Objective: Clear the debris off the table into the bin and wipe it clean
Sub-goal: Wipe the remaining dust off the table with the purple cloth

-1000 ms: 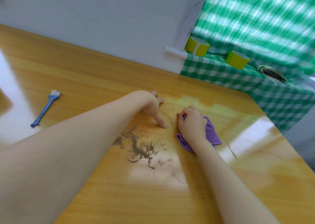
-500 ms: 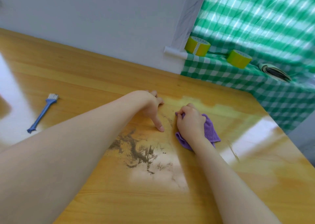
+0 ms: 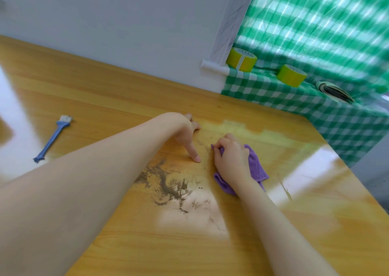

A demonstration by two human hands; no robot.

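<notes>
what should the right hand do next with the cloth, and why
Probably drag the purple cloth leftward and toward the person, across the brown smear. The right hand grips the cloth bunched on the table just beyond and to the right of that smear, which looks unwiped. The left hand rests on the table beside the cloth.

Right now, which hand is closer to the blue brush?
Left. The left hand rests on the table between the blue brush and the right hand, which grips the purple cloth farther away.
</notes>
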